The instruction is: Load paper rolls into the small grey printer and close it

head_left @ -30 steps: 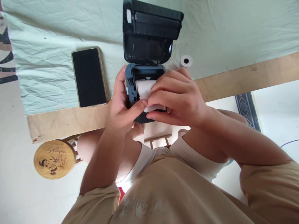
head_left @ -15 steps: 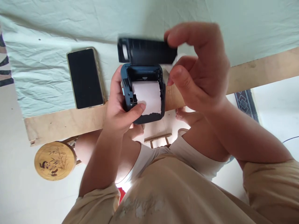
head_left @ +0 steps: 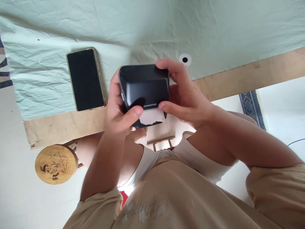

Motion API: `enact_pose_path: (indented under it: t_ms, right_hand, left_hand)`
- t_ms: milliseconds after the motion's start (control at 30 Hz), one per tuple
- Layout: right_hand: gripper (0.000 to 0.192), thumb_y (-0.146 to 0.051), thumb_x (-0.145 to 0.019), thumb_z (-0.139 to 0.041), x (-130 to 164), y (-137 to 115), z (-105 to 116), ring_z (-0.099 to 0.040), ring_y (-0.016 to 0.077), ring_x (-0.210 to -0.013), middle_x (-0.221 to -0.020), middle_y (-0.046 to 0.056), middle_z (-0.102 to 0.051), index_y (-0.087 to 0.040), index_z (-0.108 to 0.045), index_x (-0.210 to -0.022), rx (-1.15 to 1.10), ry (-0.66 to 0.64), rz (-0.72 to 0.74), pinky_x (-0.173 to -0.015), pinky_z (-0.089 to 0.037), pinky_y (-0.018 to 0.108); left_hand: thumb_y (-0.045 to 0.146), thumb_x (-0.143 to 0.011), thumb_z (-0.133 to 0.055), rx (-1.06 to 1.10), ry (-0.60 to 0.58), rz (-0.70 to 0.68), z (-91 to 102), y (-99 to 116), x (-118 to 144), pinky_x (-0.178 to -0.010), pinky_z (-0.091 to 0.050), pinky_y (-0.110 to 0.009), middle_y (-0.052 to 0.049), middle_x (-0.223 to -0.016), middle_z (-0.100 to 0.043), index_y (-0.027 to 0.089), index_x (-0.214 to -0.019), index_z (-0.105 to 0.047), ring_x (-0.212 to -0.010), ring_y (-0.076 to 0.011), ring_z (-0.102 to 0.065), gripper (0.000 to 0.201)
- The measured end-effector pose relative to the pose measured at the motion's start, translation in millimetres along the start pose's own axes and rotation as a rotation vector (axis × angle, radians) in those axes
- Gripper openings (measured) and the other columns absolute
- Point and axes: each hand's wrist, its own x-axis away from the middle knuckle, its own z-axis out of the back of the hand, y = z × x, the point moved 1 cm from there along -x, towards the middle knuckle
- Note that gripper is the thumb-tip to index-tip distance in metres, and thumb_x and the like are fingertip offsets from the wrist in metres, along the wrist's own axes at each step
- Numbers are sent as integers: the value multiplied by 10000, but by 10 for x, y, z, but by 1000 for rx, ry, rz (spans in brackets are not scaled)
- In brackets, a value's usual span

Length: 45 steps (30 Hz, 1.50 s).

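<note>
One curled left hand and one half-curled right hand clasp opposite sides of the black printer

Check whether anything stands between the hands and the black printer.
Nothing visible does: the left hand grips the black printer from one side, the right hand from the other. Neither the phone nor paper roll lies between.

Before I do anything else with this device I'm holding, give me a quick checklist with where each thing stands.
1. Left grip on the device: ok, holding its side.
2. Right grip on the lid: ok, fingertips at the far edge, thumb at the near edge.
3. Lid latched: cannot tell.
4. Paper showing past the lid's near edge: ok.
5. Paper end cut clean: not ok, ragged.
</note>
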Motion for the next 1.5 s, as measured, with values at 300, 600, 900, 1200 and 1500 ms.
enact_pose_path:
  t_ms: [300, 600, 900, 1200, 1500]
  right_hand:
    - [819, -529, -862, -629, -38, 111, -77, -451, -9, -630, -1001, 6, -495, -257, -156, -1472, -238, 50, -137, -480, -371, 110]
    - [783, -503, -876, -620, -49, 87, -83, -434, -3, -659, -1048, 35, -496, -238, -173, -1461, -206, 68, -145, -489, -387, 113]
    - [810, -547, -861, -620, -35, 127, -61, -449, -8, -623, -1050, 25, -507, -254, -183, -1476, -176, 55, -158, -491, -376, 123]
    - [805, -565, -854, -621, -6, 173, -65, -470, 8, -619, -1006, 20, -513, -267, -205, -1474, -119, 78, -134, -515, -404, 138]
    - [806, -545, -855, -626, -7, 173, -57, -459, 17, -627, -966, 13, -499, -240, -206, -1472, -116, 65, -121, -511, -391, 145]
  left_hand:
    - [396, -812, -683, 28, 199, 251, -252, 253, 27, -579, -510, -189, -29, -966, -612, 213, -1305, -553, -745, -93, -624, 543]
    - [333, -817, -687, 56, 289, 331, -320, 306, 14, -533, -494, -169, -21, -925, -621, 205, -1263, -571, -682, -66, -592, 478]
    - [347, -826, -680, 41, 274, 318, -303, 311, 11, -570, -522, -189, -25, -966, -644, 213, -1255, -591, -725, -85, -628, 459]
    - [345, -807, -686, 43, 272, 343, -318, 327, -4, -557, -491, -178, -29, -969, -636, 218, -1259, -596, -728, -78, -595, 478]
    - [445, -709, -750, -3, 292, 377, -261, 250, 47, -781, -592, -433, -84, -1069, -670, 235, -1272, -564, -1004, -283, -689, 629]
